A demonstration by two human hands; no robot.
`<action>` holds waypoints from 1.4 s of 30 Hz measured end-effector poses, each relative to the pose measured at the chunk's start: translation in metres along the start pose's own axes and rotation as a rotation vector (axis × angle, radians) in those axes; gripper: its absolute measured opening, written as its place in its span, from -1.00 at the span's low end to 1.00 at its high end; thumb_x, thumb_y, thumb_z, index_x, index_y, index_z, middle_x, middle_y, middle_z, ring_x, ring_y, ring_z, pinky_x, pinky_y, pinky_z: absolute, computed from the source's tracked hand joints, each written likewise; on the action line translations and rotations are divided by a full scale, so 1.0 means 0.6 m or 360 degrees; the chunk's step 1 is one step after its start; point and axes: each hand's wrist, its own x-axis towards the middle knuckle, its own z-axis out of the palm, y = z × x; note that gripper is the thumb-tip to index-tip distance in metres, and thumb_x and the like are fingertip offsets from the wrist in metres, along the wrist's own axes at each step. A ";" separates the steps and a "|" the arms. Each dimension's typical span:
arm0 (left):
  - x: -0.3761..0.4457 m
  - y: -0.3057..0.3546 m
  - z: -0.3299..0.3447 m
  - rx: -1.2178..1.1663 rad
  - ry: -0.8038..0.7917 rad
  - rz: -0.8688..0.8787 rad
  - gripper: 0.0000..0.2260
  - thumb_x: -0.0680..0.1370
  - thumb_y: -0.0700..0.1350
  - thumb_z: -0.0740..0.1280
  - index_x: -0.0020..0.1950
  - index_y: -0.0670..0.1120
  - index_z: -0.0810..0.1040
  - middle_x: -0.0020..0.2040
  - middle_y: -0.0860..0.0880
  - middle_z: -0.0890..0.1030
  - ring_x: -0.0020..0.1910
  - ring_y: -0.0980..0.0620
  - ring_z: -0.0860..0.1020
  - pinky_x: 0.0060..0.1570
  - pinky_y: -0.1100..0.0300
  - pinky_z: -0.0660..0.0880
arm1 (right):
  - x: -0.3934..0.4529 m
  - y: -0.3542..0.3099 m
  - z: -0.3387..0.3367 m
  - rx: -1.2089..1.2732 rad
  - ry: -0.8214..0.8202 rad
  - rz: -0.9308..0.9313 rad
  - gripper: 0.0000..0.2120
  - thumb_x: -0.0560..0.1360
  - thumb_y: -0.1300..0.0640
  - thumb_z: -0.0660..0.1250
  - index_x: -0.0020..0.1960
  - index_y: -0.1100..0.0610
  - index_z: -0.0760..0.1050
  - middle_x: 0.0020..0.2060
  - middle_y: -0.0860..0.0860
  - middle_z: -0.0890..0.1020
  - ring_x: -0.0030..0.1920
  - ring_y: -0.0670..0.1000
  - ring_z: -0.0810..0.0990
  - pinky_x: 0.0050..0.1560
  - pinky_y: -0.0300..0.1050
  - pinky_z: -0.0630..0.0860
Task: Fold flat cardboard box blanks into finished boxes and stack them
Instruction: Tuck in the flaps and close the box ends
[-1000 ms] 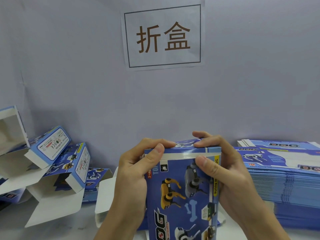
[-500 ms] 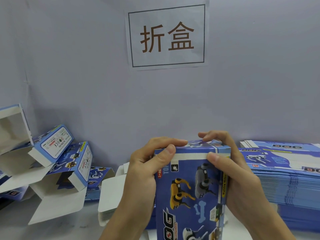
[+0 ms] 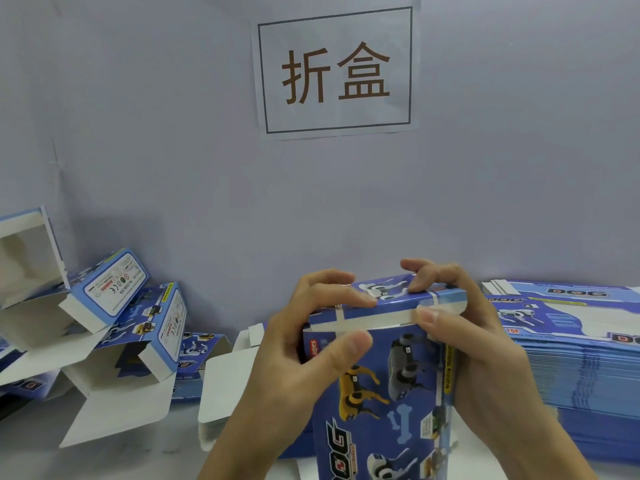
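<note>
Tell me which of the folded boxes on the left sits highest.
The far-left box, cut by the frame edge, its open white inside facing the camera. The two boxes beside it lie lower, label ends showing.

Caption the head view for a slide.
Both hands, left hand and right hand, grip a blue box at its top flap, flat blanks stacked alongside.

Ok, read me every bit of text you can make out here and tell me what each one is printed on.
"折盒": paper sign on the wall.
"DOG", partly cut off by the frame: held box, gripped by left hand and right hand.
"DOG", upside down, and "TOP": stack of flat blanks.
White label with CE marks on a folded box: small print unreadable.
Yellow strip on the held box: too blurred.
</note>
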 end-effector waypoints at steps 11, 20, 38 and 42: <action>0.002 0.000 -0.004 0.0155 0.0226 0.0098 -0.66 0.40 0.31 0.46 -0.01 0.11 0.72 0.17 0.06 0.61 0.24 -0.13 0.58 -0.09 0.05 0.66 | 0.002 0.001 0.008 -0.0229 -0.0083 -0.0090 -0.59 0.30 -0.29 0.53 -0.05 -0.01 0.64 0.30 -0.09 0.52 0.17 0.19 0.63 0.02 0.35 0.63; 0.002 0.004 0.018 0.0154 0.0343 0.0133 -0.88 0.44 0.07 0.48 -0.08 0.09 0.64 0.08 0.10 0.65 0.07 -0.03 0.68 -0.25 0.19 0.65 | 0.007 -0.003 0.021 -0.0364 0.0025 -0.0234 -0.82 0.34 -0.13 0.42 -0.16 -0.04 0.63 -0.01 -0.15 0.63 -0.12 -0.11 0.68 -0.28 -0.15 0.63; 0.007 -0.001 0.016 0.0127 0.0518 0.0056 -0.98 0.47 -0.03 0.39 -0.11 0.07 0.61 0.02 0.10 0.68 0.00 -0.01 0.71 -0.37 0.14 0.62 | 0.004 -0.005 0.016 0.0035 -0.0100 0.0109 -0.66 0.42 0.16 0.33 0.18 -0.04 0.52 0.13 0.25 0.54 0.10 0.41 0.61 -0.01 0.24 0.65; 0.006 0.000 0.022 0.0129 0.0493 0.0045 -0.95 0.49 -0.05 0.36 -0.08 0.05 0.61 0.01 0.11 0.67 -0.03 -0.05 0.71 -0.40 0.14 0.61 | 0.012 -0.007 0.015 0.0084 -0.0153 0.0106 -0.65 0.36 0.26 0.24 0.07 -0.03 0.55 -0.01 0.27 0.61 -0.06 0.26 0.70 -0.13 0.08 0.67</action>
